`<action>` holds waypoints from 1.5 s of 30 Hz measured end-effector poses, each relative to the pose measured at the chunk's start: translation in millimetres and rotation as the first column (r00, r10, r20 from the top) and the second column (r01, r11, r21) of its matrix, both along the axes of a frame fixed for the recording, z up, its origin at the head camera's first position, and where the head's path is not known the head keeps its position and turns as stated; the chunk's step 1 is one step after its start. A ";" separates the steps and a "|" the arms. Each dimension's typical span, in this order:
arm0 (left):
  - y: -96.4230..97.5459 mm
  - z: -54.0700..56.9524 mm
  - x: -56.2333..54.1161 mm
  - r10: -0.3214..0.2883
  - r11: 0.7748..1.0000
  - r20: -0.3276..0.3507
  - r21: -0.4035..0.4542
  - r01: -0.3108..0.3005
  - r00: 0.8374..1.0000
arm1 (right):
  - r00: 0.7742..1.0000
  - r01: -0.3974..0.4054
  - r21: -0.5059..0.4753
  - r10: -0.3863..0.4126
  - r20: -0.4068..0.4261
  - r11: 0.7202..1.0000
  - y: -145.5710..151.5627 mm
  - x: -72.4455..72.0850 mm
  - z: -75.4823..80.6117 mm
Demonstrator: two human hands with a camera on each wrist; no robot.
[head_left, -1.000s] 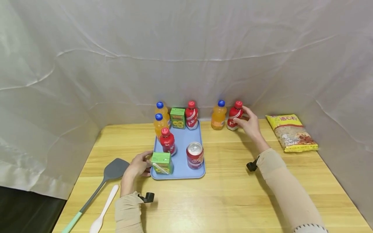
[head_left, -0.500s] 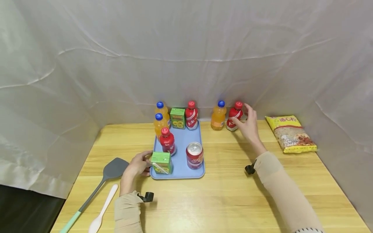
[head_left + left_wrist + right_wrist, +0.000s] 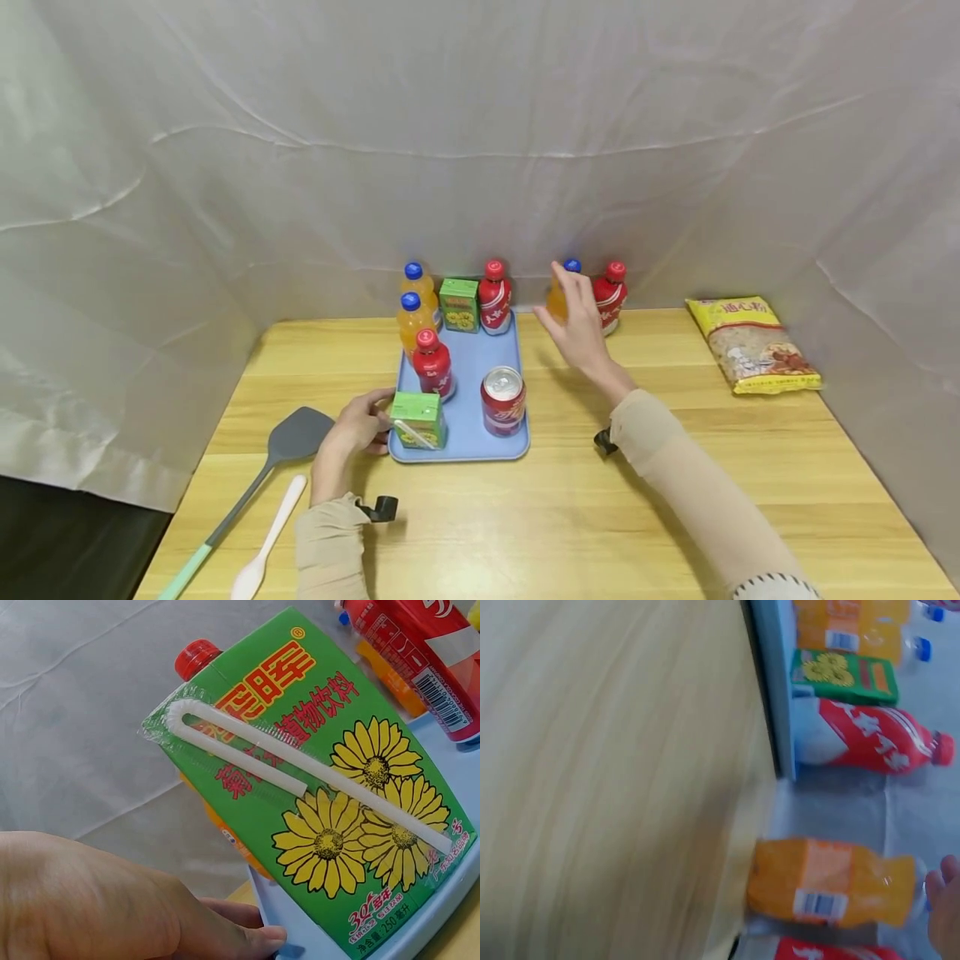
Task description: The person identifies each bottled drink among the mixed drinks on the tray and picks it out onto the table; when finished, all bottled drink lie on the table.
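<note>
My left hand [image 3: 354, 425] holds the left rim of a light blue tray [image 3: 467, 362], with a fingertip at the rim in the left wrist view. Right beside it on the tray stands a green drink carton [image 3: 330, 787] with a wrapped white straw. My right hand [image 3: 581, 329] is open, its spread fingers in front of an orange juice bottle [image 3: 557, 302] with a blue cap. In the right wrist view the fingertips are close to that bottle's cap end. Beside it stands a red bottle [image 3: 611, 298]. Both bottles stand on the table, right of the tray.
The tray also bears two orange juice bottles [image 3: 412, 321], two red bottles [image 3: 432, 367], another green carton [image 3: 459, 307] and a soda can [image 3: 502, 408]. A grey turner [image 3: 296, 433] and white spoon [image 3: 273, 525] lie left. A yellow food bag [image 3: 753, 343] lies right. Grey cloth [image 3: 480, 167] rises behind.
My right hand has let go of the red bottle and moved left to the orange juice bottle beside it. The left hand stays at the tray's rim.
</note>
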State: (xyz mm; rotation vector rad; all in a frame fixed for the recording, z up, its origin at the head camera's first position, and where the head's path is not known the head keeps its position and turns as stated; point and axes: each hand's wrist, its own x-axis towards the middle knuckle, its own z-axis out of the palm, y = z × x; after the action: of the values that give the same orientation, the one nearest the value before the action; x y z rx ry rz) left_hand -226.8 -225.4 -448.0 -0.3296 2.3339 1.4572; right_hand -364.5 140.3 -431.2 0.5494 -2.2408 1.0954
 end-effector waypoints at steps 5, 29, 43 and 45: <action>1.8 -0.5 1.1 0.004 1.000 0.001 0.003 -0.004 1.000 | 0.986 -0.064 0.085 0.049 0.162 0.994 -17.7 -8.6 -6.6; 2.8 0.6 1.3 0.022 1.000 0.004 0.018 -0.022 1.000 | 0.893 -0.057 0.036 0.034 0.448 0.998 -61.2 -33.7 -20.3; 2.0 0.7 -2.4 0.014 1.000 0.005 0.012 -0.014 1.000 | 0.925 0.024 0.018 -0.029 0.378 1.000 -68.2 -36.1 -22.0; 1.4 1.1 -2.4 0.013 1.000 0.008 0.013 -0.013 1.000 | 0.927 0.026 0.006 -0.026 0.374 1.000 -68.9 -33.6 -21.4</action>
State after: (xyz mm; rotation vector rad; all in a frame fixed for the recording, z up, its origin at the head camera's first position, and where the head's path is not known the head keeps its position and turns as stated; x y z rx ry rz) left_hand -229.2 -223.9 -446.9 -0.3464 2.3198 1.4736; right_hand -398.1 71.4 -452.7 0.3282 -2.5650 1.2729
